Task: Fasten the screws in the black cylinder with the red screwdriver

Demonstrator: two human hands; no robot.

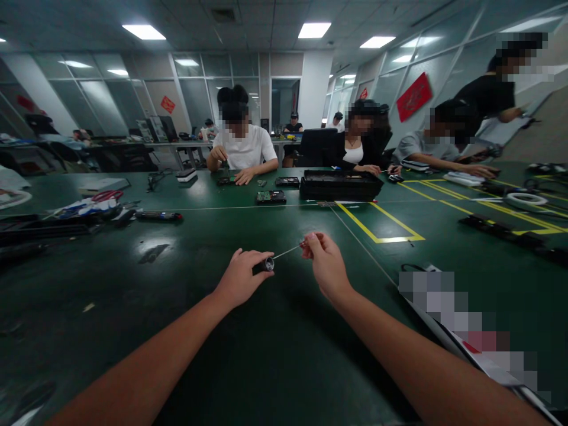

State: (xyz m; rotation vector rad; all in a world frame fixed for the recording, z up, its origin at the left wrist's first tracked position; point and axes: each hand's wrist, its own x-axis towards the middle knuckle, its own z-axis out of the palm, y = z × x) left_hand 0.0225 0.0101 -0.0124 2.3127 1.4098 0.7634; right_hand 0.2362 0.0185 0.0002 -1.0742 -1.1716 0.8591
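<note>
The left hand [243,273] gripped a short black cylinder with an open round end [268,264]; a thin pale rod [287,252] slanted between it and the right hand [326,263], whose fingertips were pinched together; both hands were above the dark green tabletop [248,367]; beyond them lay a long black plastic tray [339,186], near a yellow tape outline [397,239].

Ceiling panels [315,30] lit the dim room; soft glare marked the dark green desk [199,361], with dark shadow below the right forearm [390,337]. Wide-angle stretching bent the edges; the far background looked soft.
</note>
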